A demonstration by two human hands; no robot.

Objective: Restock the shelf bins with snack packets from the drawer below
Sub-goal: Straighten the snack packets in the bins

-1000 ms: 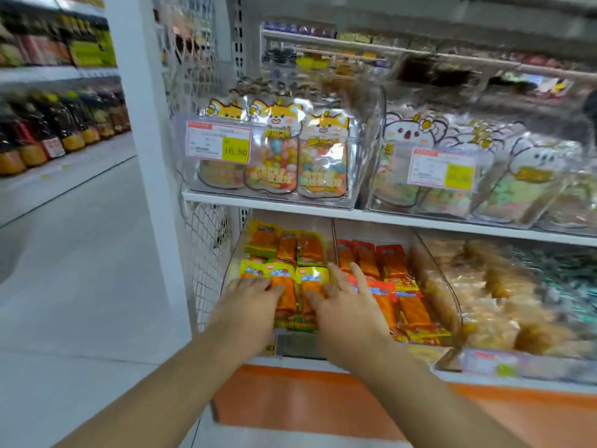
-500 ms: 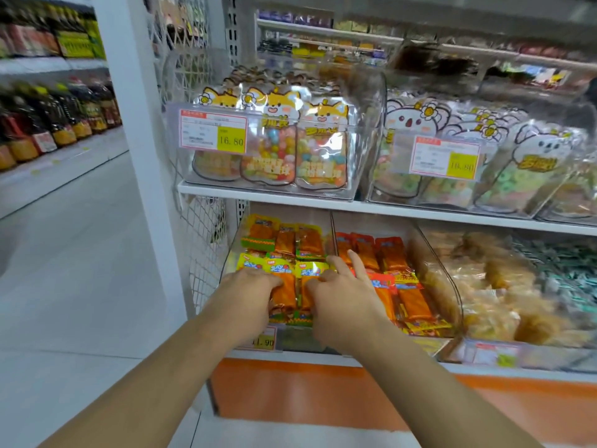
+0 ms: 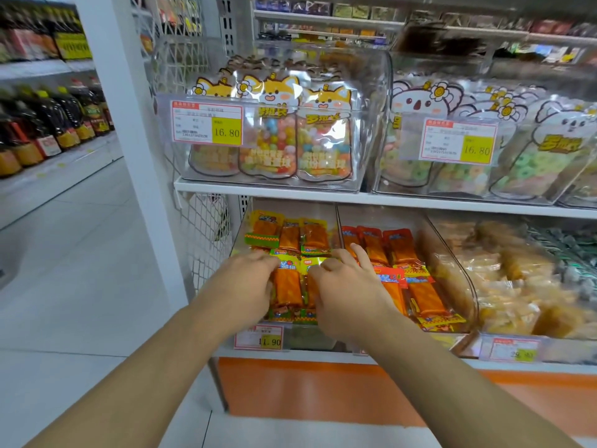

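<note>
Both hands are in the lower shelf's leftmost clear bin (image 3: 240,236): the left hand (image 3: 245,282) and right hand (image 3: 344,286) each curl a grip on the yellow-topped snack packets (image 3: 289,286) between them. Pushing unevenly could tip packets over the low front lip or past the divider beyond the right grip. Since the earlier frame, the right fingers have curled in.

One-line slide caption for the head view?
Both hands, left hand and right hand, rest on yellow-topped snack packets in the lower-shelf clear bin.
</note>
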